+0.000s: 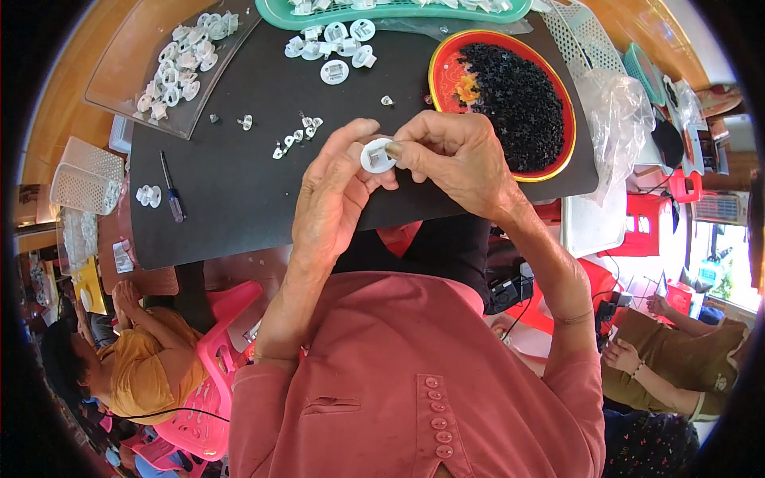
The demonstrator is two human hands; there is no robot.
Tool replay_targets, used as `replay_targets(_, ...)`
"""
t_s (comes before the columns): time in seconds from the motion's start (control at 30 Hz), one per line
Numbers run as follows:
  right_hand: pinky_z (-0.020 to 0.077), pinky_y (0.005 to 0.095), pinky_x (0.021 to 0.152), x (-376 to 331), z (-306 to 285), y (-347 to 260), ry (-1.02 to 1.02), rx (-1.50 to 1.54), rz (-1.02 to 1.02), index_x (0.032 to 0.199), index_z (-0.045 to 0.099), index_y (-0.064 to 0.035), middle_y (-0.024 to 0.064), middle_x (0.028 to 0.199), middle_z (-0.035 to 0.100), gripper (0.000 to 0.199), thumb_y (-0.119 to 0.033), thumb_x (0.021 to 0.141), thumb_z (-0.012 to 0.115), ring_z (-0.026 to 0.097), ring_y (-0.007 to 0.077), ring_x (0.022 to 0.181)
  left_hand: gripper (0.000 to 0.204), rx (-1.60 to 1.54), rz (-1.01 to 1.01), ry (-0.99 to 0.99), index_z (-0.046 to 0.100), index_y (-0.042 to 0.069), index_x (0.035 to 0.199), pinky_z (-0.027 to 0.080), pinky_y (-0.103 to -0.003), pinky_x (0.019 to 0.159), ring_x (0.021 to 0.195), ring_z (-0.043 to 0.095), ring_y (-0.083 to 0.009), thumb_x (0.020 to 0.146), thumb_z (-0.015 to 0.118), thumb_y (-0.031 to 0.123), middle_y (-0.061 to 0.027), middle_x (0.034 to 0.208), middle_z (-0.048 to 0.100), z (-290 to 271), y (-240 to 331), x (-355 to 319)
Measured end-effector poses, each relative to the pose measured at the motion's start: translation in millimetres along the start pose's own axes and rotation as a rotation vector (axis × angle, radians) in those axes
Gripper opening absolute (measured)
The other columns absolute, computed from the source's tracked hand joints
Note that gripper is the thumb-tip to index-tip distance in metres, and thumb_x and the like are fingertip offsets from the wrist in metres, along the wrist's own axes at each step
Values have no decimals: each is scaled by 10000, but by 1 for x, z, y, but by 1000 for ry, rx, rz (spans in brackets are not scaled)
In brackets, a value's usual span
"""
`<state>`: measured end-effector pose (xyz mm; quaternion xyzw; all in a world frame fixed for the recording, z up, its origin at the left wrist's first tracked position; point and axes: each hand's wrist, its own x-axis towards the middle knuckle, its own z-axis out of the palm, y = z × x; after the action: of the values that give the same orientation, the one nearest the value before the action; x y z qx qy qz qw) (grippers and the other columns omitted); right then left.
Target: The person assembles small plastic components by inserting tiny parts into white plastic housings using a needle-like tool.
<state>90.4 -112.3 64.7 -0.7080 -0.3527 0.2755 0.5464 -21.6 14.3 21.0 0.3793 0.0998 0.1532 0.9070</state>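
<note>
Over the front part of the dark table, my left hand (333, 179) grips a round white plastic part (378, 157) by its edge, thumb and fingers closed round it. My right hand (458, 155) pinches at the part's right side, thumb and forefinger pressed together there; whether a smaller piece sits between them is hidden. Beyond my hands lies a group of similar white round parts (335, 72). Small clear and metal pieces (307, 126) are scattered left of my left hand. Right of my right hand stands a red-rimmed round tray (570, 119) heaped with small black pieces (514, 103).
A clear bin (103, 88) of white parts stands far left, a green basket (275, 14) at the back. A screwdriver (171, 187) lies on the table (231, 215) at left. Crumpled plastic bags (610, 119) hang at right. Other people sit left (151, 350) and right (669, 358).
</note>
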Motion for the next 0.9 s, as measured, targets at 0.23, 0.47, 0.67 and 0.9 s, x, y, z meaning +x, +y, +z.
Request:
replay_targets(0.23,419,195,495,0,-1,8,20,51,1,850,666,24,18,656,628,170,-140,870,626,516,34,555,352,5,1,-149,493,-71,1196,494,-324,786,838,600,-179,976,439,199,-127,997,596,-12,-3,6)
replay_targets(0.47,440,214,510,-5,4,8,102,62,28,805,657,41,36,647,638,182,-133,852,633,542,52,556,358,-19,6,-54,498,-76,1198,498,-333,838,888,610,-179,947,515,179,-126,1011,608,-6,-7,2)
replay_targets(0.67,432,221,505,-10,-26,4,244,-11,-54,812,662,-4,-6,640,587,116,-96,850,601,521,42,559,353,-20,0,-67,499,-61,1209,532,-361,838,894,643,-196,941,523,167,-183,1080,613,-10,-4,1)
replay_targets(0.9,426,220,529,-1,-82,29,343,-634,-177,900,666,-4,30,669,601,105,-51,811,636,501,53,564,350,12,-9,-46,496,-57,1219,529,-369,860,923,647,-207,937,520,150,-209,1115,602,-14,-8,0)
